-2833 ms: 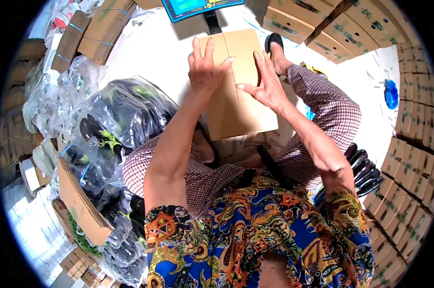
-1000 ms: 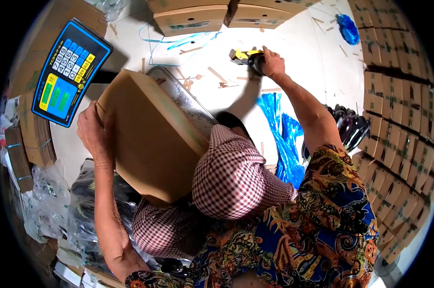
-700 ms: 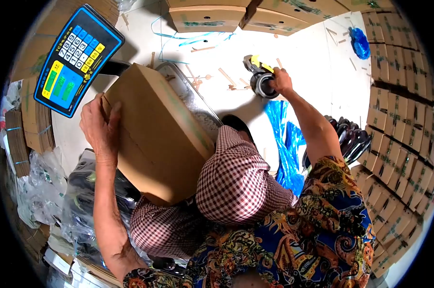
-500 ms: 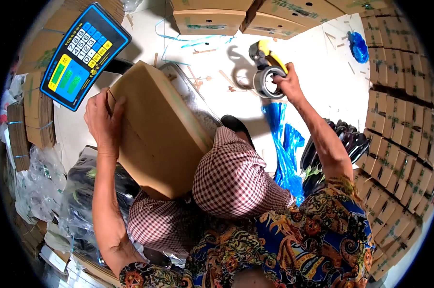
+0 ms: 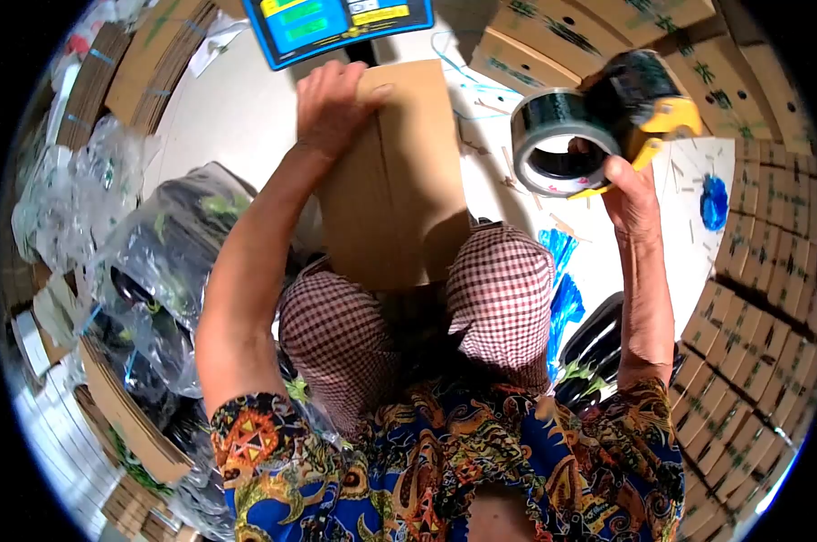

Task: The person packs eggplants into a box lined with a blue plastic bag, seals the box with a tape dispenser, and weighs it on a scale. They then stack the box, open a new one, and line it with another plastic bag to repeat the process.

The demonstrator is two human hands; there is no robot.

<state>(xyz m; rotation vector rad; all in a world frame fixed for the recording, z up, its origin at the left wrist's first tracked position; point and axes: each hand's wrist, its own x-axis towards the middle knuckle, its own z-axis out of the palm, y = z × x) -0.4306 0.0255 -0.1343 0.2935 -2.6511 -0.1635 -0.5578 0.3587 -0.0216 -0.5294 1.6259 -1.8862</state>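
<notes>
A closed cardboard box stands in front of my knees, a seam running along its top. My left hand grips its far left corner, fingers over the edge and thumb on the top face. Raised to the right of the box, my right hand holds a tape dispenser with a yellow handle and a large roll of dark tape. The dispenser is apart from the box. Some of my right fingers are hidden behind the roll.
A blue scale display stands just beyond the box. Bagged eggplants lie at left, more eggplants at right beside blue plastic strips. Stacked cartons line the right side. Flattened cardboard is at far left.
My right hand has lifted the tape dispenser closer to the camera. The view has turned, so the box now appears straighter and further right. My left hand stays on its corner.
</notes>
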